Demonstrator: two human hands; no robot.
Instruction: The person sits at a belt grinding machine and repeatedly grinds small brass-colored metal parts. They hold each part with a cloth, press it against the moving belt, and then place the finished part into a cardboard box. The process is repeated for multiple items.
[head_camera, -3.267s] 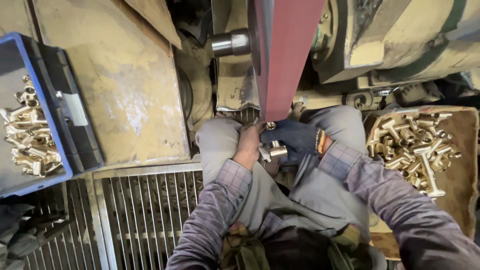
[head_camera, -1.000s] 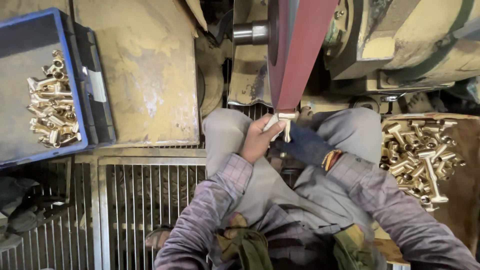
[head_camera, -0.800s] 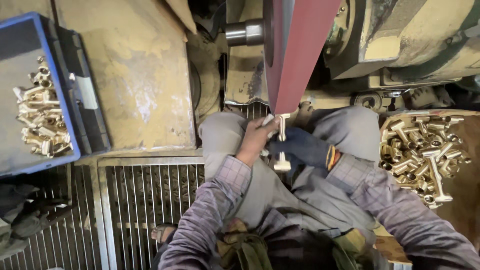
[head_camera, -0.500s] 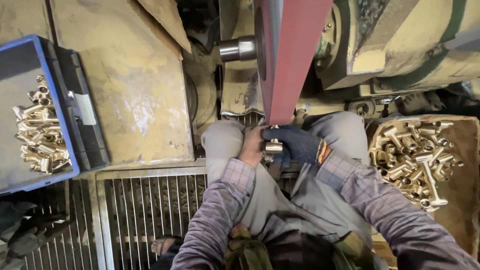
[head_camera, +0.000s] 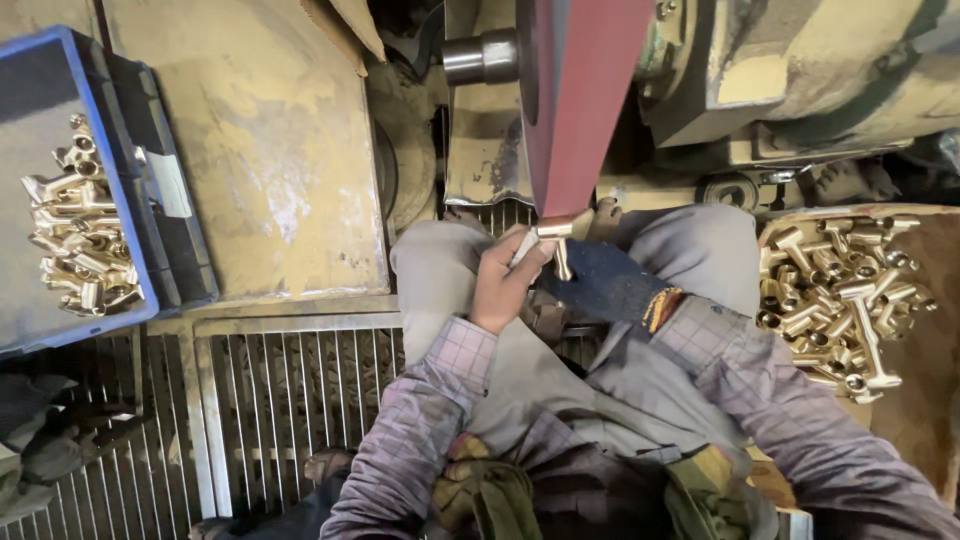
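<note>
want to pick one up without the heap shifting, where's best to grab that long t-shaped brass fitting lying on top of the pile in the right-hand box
Judging by its pose, take the T-shaped fitting by its long straight stem, coming from above. It lies on top of the heap of brass fittings in the brown box, so the stem is exposed along its length. The wider crossbar ends sit against neighbouring pieces, so a grip there would likely disturb them.

The fitting (head_camera: 548, 240) is shiny yellow metal, as are the heaps in the blue plastic crate (head_camera: 120, 215) and the brown box (head_camera: 925, 330). The belt (head_camera: 585, 100) looks matt, gritty red. A dark cloth glove covers the right hand (head_camera: 605, 280).
</note>
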